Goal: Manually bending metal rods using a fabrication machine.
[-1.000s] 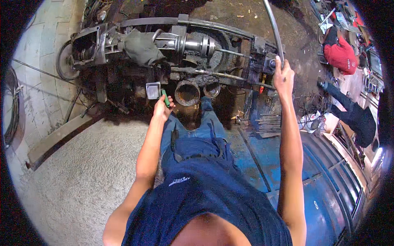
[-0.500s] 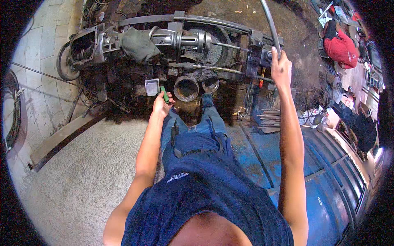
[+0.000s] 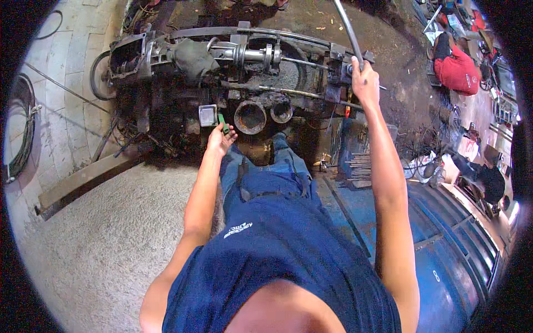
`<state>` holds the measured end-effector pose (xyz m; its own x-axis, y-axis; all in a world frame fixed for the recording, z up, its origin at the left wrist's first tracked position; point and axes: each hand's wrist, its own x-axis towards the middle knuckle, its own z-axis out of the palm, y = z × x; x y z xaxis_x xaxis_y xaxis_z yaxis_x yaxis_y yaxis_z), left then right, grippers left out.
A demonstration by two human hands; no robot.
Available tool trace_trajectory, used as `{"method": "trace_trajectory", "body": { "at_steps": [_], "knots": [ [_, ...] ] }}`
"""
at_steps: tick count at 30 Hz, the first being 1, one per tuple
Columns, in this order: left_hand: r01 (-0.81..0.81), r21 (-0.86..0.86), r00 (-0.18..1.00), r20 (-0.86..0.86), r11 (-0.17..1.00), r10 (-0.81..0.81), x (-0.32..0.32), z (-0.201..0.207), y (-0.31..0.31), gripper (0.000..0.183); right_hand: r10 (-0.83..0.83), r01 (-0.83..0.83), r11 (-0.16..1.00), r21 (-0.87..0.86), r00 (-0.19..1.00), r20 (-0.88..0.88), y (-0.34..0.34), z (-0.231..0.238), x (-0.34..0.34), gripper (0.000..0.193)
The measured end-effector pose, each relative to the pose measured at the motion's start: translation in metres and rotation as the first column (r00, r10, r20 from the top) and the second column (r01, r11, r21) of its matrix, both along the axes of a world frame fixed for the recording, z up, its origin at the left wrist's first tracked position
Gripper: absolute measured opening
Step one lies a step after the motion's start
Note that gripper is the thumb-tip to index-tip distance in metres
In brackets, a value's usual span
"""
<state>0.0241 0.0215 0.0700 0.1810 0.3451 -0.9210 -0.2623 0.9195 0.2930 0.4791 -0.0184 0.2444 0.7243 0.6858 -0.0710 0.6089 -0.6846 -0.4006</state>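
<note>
My right hand [image 3: 365, 83] is closed around the lower end of a long metal bar [image 3: 351, 30], which slants up and away at the right end of a greasy machine. Beside the hand is a dark metal block [image 3: 337, 54] on the machine. My left hand [image 3: 222, 139] is at the machine's near side, its fingers curled about a green handle [image 3: 223, 123]. Just left of that handle is a small pale square box [image 3: 208, 115]. A steel shaft [image 3: 252, 54] lies along the machine, with a dark cloth [image 3: 194, 60] draped over its left part.
Two round pipe openings [image 3: 250, 117] face me below the machine. A bundle of thin rods [image 3: 361, 166] lies right of my legs, near a blue metal panel [image 3: 427, 244]. A person in red [image 3: 456, 69] crouches at far right. Coiled cable [image 3: 21, 130] lies at left.
The whole view has shifted slightly. My right hand and the bar have moved a little left relative to the machine. My left hand stays at the green handle.
</note>
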Motion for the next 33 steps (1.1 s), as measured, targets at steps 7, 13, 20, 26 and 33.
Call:
{"method": "trace_trajectory", "body": {
  "at_steps": [7, 13, 20, 26, 33],
  "knots": [
    [-0.097, 0.019, 0.995, 0.034, 0.995, 0.097, 0.001, 0.005, -0.011, 0.021, 0.015, -0.016, 0.999, 0.04, 1.0, 0.024, -0.003, -0.006, 0.003, 0.056],
    [-0.15, 0.061, 0.988, 0.055, 0.987, 0.147, 0.005, 0.013, -0.023, 0.021, 0.029, -0.029, 0.998, 0.048, 0.999, 0.017, -0.007, -0.007, 0.004, 0.058],
    [-0.215, 0.089, 0.975, 0.08, 0.972, 0.209, 0.004, 0.012, -0.032, 0.02, 0.035, -0.035, 0.999, 0.03, 0.999, -0.016, -0.008, -0.009, 0.004, 0.058],
    [-0.221, 0.087, 0.974, 0.07, 0.971, 0.215, 0.007, 0.022, -0.033, 0.019, 0.008, -0.005, 0.998, 0.064, 0.999, -0.045, -0.01, -0.008, 0.002, 0.057],
    [-0.176, 0.088, 0.983, 0.063, 0.981, 0.17, 0.005, 0.015, -0.026, 0.022, 0.017, -0.015, 0.999, 0.052, 0.999, -0.039, -0.008, 0.001, -0.001, 0.057]
  ]
}}
